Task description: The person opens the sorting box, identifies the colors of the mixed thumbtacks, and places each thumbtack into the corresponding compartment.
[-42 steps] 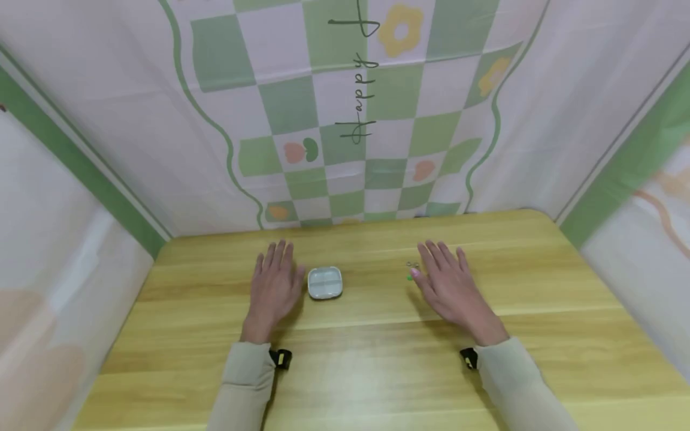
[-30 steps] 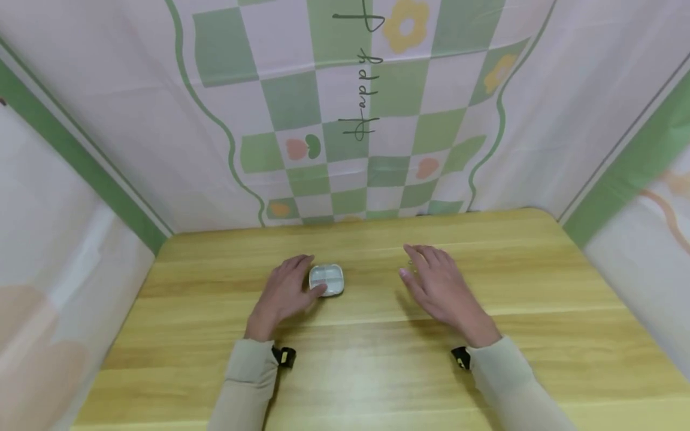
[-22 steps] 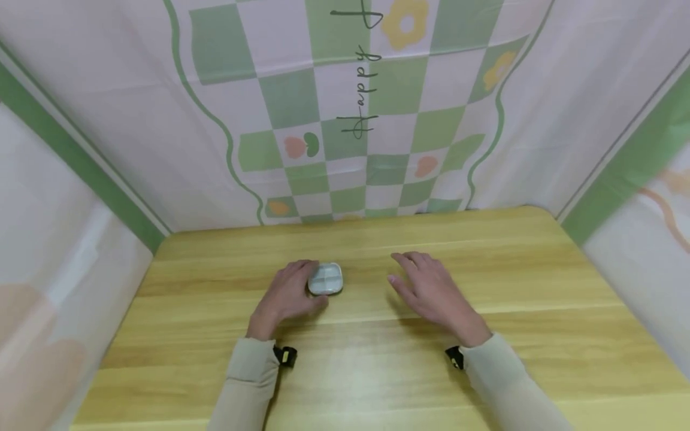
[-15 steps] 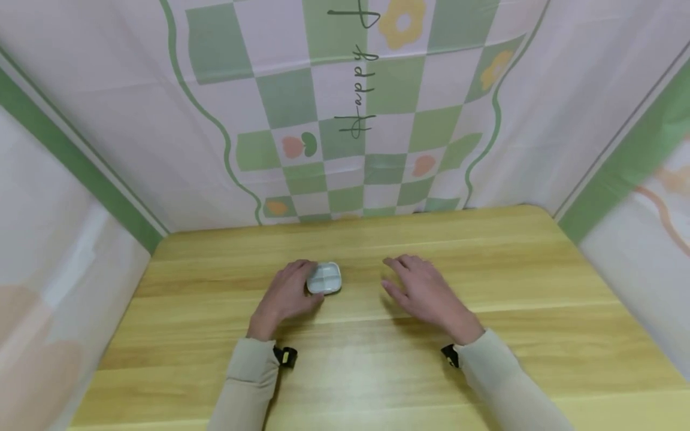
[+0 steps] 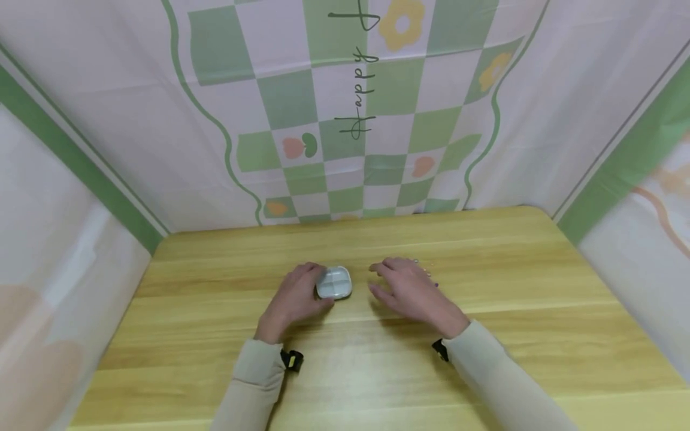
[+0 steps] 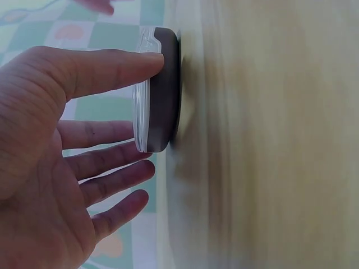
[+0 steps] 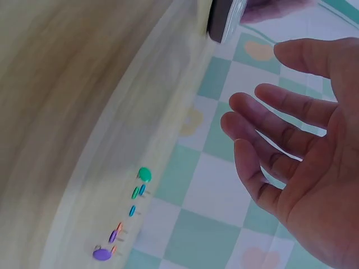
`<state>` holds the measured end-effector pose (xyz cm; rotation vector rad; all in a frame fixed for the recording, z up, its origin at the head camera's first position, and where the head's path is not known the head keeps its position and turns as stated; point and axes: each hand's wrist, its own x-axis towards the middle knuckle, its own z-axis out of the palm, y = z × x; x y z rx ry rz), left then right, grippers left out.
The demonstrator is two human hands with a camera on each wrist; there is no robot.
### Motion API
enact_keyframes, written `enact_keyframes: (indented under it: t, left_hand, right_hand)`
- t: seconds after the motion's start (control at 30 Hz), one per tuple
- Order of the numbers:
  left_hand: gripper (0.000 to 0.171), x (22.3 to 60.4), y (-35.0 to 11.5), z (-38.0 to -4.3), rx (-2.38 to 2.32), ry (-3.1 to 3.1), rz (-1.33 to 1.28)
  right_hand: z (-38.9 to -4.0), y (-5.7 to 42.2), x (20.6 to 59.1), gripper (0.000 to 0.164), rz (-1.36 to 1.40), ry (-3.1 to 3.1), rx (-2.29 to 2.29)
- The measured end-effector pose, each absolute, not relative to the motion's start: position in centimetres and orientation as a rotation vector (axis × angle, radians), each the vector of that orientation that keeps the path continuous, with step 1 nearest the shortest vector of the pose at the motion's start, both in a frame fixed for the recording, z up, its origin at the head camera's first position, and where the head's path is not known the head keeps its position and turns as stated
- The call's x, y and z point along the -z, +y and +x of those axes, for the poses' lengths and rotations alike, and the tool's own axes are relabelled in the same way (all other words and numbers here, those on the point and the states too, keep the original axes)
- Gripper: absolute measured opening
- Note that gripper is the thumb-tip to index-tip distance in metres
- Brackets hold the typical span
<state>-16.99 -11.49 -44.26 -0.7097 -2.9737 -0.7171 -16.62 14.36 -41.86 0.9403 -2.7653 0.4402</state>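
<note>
A small rounded box (image 5: 335, 283) with a clear lid and a four-part inside sits near the middle of the table. My left hand (image 5: 295, 299) pinches it from the left, thumb on the near side and fingers at the far side. The left wrist view shows the thumb against the dark base of the box (image 6: 164, 98); whether the base is lifted slightly I cannot tell. My right hand (image 5: 415, 291) hovers right of the box, its fingers loosely bent, holding nothing. In the right wrist view, several small coloured discs (image 7: 145, 174) with thin metal posts lie on the tabletop.
The wooden table (image 5: 345, 371) reaches back to a checkered cloth curtain (image 5: 345, 149). Further curtains hang at the left and right sides. The small discs lie in a loose row just beyond the right hand, partly hidden by it in the head view.
My left hand has closed round the box's edges and shifted it slightly right. My right hand has come in leftward towards the box, uncovering some of the small discs.
</note>
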Motion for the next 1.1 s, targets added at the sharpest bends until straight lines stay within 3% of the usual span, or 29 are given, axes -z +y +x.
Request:
enact_keyframes:
  t: [0.53,1.1]
  left_hand:
    - [0.062,44.4,-8.9,-16.1,0.636,-2.927,-0.819]
    - [0.063,44.7,-7.1,-15.5,0.55,-2.922,-0.881]
  right_hand:
    - [-16.9,12.7,41.9,0.058,1.115,-2.795,-0.376]
    - [-16.7,12.7,42.1,0.062,1.209,-2.827,-0.21]
